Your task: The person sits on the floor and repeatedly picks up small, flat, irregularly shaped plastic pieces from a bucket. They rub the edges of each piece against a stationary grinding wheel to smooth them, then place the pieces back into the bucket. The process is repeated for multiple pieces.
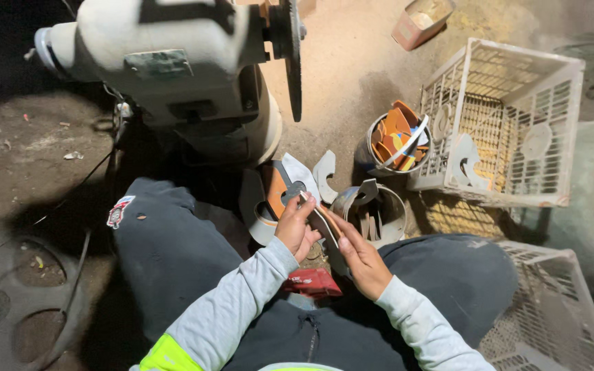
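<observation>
My left hand [295, 228] and my right hand [362, 257] together hold a flat curved cut piece [324, 225], dark with an orange edge, above my lap. The left hand grips its upper end, the right hand supports its lower edge with fingers along it. Just beyond the hands lie more flat cut shapes [290, 180], white and orange, on the dirt floor. A small red box [313, 282] rests on my lap below the hands.
A large grey bench grinder with a disc wheel [289, 55] stands ahead. A bucket of orange and white pieces [394, 141], a second bucket [378, 214], a white plastic crate [503, 124], another crate [551, 309] at right, and a small pink tub [421, 20] surround me.
</observation>
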